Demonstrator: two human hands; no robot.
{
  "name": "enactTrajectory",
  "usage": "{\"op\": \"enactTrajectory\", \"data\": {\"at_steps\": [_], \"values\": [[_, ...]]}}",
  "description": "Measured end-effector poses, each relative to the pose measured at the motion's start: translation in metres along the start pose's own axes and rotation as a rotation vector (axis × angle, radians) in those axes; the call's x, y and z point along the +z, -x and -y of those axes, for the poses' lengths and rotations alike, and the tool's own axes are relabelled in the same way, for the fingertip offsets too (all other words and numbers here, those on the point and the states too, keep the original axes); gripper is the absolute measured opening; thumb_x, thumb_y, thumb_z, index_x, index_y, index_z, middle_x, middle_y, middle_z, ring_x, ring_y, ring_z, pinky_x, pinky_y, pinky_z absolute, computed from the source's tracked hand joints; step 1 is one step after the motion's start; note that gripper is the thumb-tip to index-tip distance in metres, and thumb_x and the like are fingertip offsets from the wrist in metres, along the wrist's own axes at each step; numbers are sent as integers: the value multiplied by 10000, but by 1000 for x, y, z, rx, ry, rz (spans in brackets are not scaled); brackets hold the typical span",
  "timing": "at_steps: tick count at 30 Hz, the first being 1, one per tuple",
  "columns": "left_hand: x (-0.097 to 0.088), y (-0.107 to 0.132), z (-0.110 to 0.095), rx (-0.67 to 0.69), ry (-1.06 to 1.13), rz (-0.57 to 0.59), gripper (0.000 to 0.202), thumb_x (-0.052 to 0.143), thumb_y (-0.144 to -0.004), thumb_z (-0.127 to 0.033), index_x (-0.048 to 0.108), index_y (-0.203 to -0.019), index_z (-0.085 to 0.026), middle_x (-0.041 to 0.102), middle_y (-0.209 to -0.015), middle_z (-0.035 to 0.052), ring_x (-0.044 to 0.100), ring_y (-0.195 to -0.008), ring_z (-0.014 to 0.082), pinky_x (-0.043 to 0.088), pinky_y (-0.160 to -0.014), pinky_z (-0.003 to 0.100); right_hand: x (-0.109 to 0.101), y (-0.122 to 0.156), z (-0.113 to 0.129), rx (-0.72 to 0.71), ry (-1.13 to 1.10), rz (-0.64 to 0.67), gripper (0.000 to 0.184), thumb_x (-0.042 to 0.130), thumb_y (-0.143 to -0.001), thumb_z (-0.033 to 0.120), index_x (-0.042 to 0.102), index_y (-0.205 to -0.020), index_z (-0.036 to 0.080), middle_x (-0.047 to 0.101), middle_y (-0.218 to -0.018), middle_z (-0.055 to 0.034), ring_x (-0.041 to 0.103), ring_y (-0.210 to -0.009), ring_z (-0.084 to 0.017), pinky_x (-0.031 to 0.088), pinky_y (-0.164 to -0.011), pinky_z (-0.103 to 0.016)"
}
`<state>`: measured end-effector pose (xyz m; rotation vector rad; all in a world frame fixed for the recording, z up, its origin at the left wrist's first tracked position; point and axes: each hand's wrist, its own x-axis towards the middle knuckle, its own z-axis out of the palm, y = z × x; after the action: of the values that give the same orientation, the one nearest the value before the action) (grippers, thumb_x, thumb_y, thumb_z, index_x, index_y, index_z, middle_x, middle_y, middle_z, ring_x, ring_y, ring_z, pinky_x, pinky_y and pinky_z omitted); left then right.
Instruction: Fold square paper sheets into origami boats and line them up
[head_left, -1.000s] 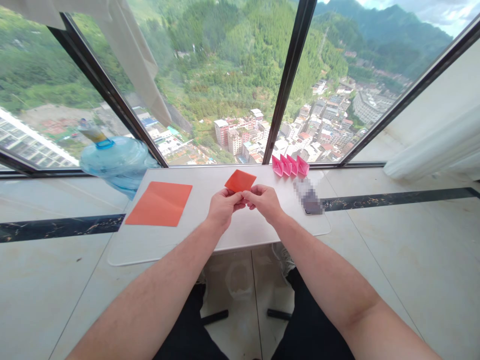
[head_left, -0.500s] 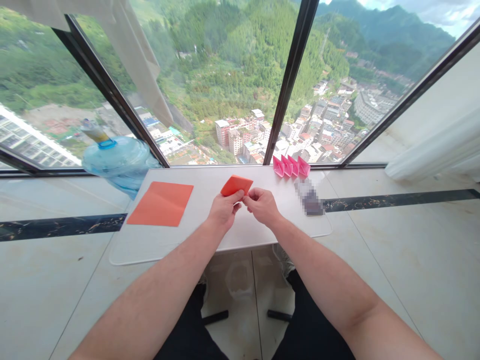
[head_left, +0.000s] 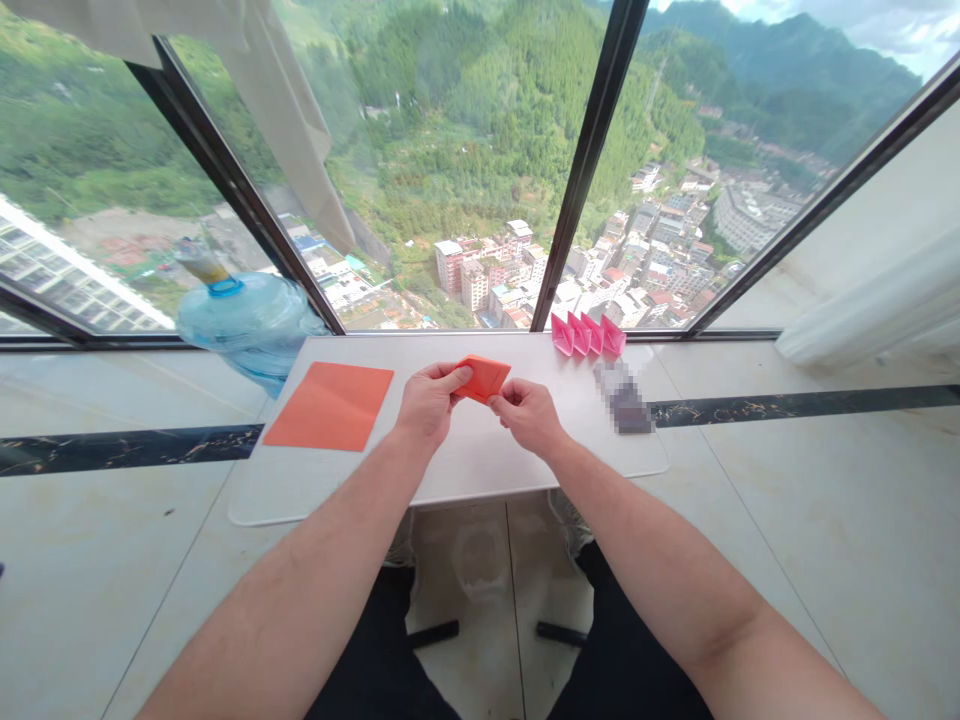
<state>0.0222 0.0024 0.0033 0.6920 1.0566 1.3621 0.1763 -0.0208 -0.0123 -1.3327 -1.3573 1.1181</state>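
Note:
A small folded piece of orange paper [head_left: 486, 378] is held up over the middle of the white table [head_left: 465, 470]. My left hand [head_left: 433, 400] grips its left side, thumb on top and fingers underneath. At the lower right corner, my right hand [head_left: 527, 412] pinches the paper between thumb and fingertips. Flat on the table to the left lies a larger sheet of orange paper [head_left: 330, 407] with a faint crease. Several pink folded paper pieces [head_left: 589, 336] stand in a row at the far right edge.
A blurred-out object [head_left: 625, 400] lies at the table's right side. Behind the left corner stands a large blue water bottle [head_left: 247, 320]. Tall windows with dark frames [head_left: 589, 165] rise right behind the table. My legs are under its near edge.
My left hand has shifted left along the folded paper, its thumb now on the paper's left part. The right hand stays at the lower right corner. The view has moved slightly.

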Motion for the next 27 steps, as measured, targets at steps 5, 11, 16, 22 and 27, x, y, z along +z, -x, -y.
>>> {"op": "enactTrajectory", "data": {"at_steps": [5, 11, 16, 22, 27], "values": [[-14, -5, -12, 26, -229, 45, 313, 903, -514, -368, 726, -656, -153, 655, -638, 45, 535, -586, 126, 415, -605, 287, -6, -2, 4, 30, -73, 13, 257, 710, -695, 399, 555, -619, 209, 548, -498, 43, 502, -458, -112, 392, -466, -245], [-21, -5, -22, 85, -413, 118, 232, 857, -578, -347, 734, -654, -165, 622, -581, 30, 512, -554, 126, 411, -580, 278, -12, -3, 4, 44, -129, 77, 264, 729, -688, 388, 555, -619, 201, 550, -491, 42, 491, -446, -101, 383, -460, -237], [-20, -4, -24, 152, -555, 169, 172, 820, -617, -319, 740, -669, -175, 645, -581, 33, 539, -553, 142, 430, -570, 280, -12, -5, 0, 40, -118, 95, 261, 731, -694, 378, 552, -629, 200, 563, -508, 42, 500, -457, -101, 389, -472, -239], [-25, -5, -27, 68, -537, 219, 215, 791, -642, -336, 752, -746, -152, 708, -650, 72, 641, -629, 181, 513, -641, 311, -11, -4, 2, 35, -107, 104, 227, 709, -692, 312, 535, -602, 197, 541, -488, 52, 469, -446, -89, 356, -456, -229], [-28, -3, -36, -22, -560, 331, 296, 817, -625, -347, 752, -822, -137, 756, -749, 96, 711, -753, 228, 563, -750, 370, -15, -4, 2, 34, -91, 128, 217, 706, -694, 306, 544, -604, 192, 550, -497, 51, 477, -452, -87, 344, -455, -224]]}}
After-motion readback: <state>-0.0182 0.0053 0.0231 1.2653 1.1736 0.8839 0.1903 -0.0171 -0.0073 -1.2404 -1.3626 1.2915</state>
